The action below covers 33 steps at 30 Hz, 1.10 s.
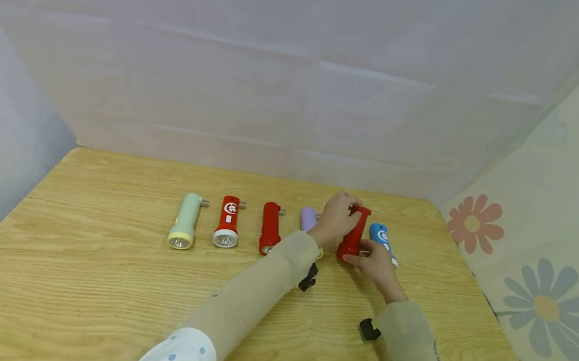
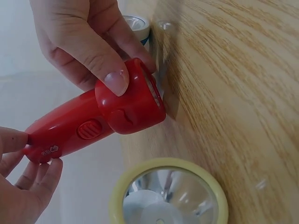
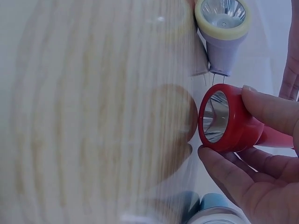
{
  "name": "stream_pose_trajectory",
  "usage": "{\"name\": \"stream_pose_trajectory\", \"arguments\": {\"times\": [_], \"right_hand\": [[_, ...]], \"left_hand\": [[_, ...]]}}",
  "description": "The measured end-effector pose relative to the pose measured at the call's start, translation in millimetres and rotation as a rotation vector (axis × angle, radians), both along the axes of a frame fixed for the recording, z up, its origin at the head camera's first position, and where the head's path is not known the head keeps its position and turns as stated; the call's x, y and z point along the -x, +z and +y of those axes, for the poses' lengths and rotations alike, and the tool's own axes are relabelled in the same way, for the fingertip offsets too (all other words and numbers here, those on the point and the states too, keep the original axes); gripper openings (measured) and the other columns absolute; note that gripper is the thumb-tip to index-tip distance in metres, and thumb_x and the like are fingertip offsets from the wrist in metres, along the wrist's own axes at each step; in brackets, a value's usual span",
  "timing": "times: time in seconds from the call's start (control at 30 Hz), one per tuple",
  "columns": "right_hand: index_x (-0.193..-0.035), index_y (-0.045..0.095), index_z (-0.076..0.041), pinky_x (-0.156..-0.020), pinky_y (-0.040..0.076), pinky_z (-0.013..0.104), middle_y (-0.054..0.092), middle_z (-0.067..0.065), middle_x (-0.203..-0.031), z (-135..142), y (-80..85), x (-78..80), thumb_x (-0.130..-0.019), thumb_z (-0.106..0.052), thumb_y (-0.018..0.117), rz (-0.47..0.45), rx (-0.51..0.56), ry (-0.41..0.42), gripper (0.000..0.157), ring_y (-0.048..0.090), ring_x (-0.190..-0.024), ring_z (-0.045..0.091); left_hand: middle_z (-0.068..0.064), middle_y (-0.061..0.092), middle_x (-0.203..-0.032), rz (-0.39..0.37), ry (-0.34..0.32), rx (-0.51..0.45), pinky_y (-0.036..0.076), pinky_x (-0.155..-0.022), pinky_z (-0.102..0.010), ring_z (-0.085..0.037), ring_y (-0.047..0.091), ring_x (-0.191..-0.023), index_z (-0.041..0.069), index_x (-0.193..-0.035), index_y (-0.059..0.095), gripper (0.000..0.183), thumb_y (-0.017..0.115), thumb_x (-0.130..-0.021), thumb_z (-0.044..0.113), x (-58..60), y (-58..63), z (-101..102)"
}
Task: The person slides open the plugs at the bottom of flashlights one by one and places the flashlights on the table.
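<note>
Both hands hold a red flashlight [image 1: 353, 234] between the purple and the blue one. Its tail end is pinched by the left hand [image 1: 337, 218] between thumb and fingers. Around its wide lamp head curls the right hand [image 1: 377, 266], with the thumb on one side and fingers on the other in the right wrist view. A ribbed switch [image 2: 89, 129] shows on the body in the left wrist view. The lens end is down close over the wooden table [image 1: 96, 301]. A purple flashlight [image 1: 308, 218] is partly hidden by the left hand; the blue flashlight [image 1: 382, 240] lies beside the right hand.
Further left lie a pale green flashlight [image 1: 187, 221], a red and white flashlight [image 1: 228, 221] and another red flashlight [image 1: 270, 228], each with prongs sticking out sideways. A pale curtain [image 1: 224, 97] stands behind the table, and a flowered cloth [image 1: 553, 243] on the right.
</note>
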State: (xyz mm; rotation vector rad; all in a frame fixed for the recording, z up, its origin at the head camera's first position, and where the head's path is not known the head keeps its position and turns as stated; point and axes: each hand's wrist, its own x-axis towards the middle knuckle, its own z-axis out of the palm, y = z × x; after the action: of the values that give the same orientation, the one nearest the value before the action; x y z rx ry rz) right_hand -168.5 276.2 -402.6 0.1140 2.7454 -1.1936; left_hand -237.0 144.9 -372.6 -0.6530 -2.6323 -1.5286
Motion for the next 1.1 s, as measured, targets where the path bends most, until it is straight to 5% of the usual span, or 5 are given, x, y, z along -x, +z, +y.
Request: {"name": "stream_pose_trajectory", "arguments": {"times": [0.5,0.77,1.1], "right_hand": [[-0.116,0.055,0.008,-0.075,0.051,0.039,0.059,0.024,-0.112,0.7,1.3,4.7,-0.080,-0.014,0.071,-0.004,-0.044,0.016,0.045,0.058,-0.098,0.036],[-0.116,0.055,0.009,-0.078,0.050,0.043,0.059,0.024,-0.111,0.8,0.5,5.9,-0.079,-0.014,0.072,0.022,-0.074,0.028,0.047,0.058,-0.098,0.038],[-0.115,0.055,0.008,-0.079,0.050,0.044,0.060,0.024,-0.111,0.2,-2.7,6.8,-0.078,-0.014,0.073,0.050,-0.100,0.051,0.047,0.060,-0.097,0.037]], "left_hand": [[-0.007,0.056,-0.106,0.012,-0.012,-0.090,0.046,-0.071,-0.018,-0.019,0.056,-0.095,0.006,-0.106,0.066,0.019,0.054,-0.092,0.009,-7.0,-1.7,-1.9],[-0.008,0.061,-0.102,0.029,0.041,-0.179,0.046,-0.072,-0.017,-0.016,0.058,-0.088,0.003,-0.105,0.066,0.019,0.053,-0.093,0.009,-8.4,-0.6,-1.9],[-0.006,0.062,-0.097,-0.065,0.060,-0.212,0.045,-0.066,-0.015,-0.014,0.056,-0.083,0.005,-0.103,0.069,0.019,0.057,-0.091,0.012,-9.1,-0.9,-1.6]]}}
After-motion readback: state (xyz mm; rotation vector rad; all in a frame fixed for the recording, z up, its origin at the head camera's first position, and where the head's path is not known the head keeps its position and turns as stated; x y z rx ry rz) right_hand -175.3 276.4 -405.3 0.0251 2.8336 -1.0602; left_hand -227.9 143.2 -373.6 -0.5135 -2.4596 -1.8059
